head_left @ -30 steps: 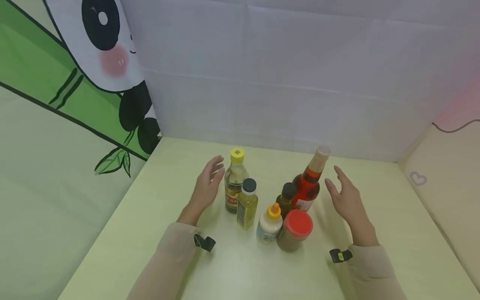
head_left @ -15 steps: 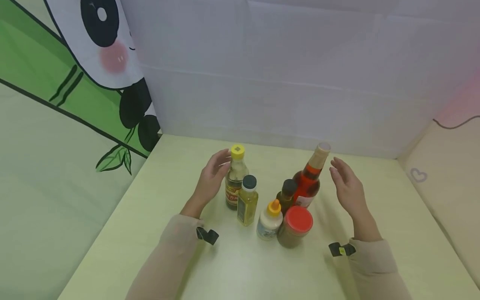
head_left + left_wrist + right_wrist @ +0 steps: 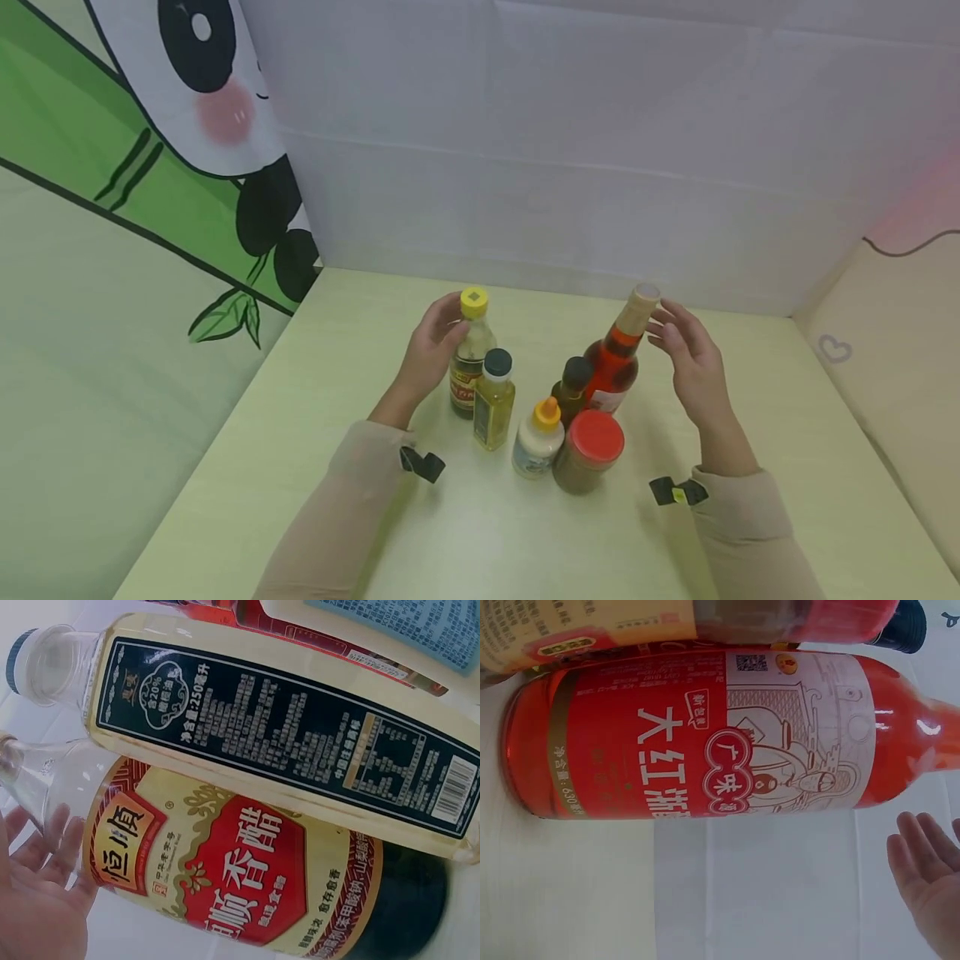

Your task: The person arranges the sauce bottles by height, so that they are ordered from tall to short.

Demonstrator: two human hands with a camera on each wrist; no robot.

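Observation:
My left hand (image 3: 427, 354) is at the neck of a dark vinegar bottle (image 3: 467, 387) with a yellow cap. Its fingers lie loosely curved, and some show through the clear glass in the left wrist view. Just in front of that bottle stands a flat-sided oil bottle (image 3: 493, 412) with a dark cap. On the other side, my right hand (image 3: 697, 367) is beside the neck of a tall red vinegar bottle (image 3: 613, 367), fingers loosely bent. The right wrist view shows a gap between those fingers (image 3: 907, 859) and the bottle's shoulder.
Between the hands, a small dark-capped bottle (image 3: 574, 390), a white squeeze bottle (image 3: 536, 450) with an orange nozzle and a red-lidded jar (image 3: 596, 437) cluster closely on the pale table (image 3: 480, 542). A white backdrop (image 3: 570, 167) rises behind the table.
My left hand has moved right and slightly up to the yellow-capped bottle's neck. My right hand has come up closer to the red vinegar bottle's neck. The bottles and jar stand as before.

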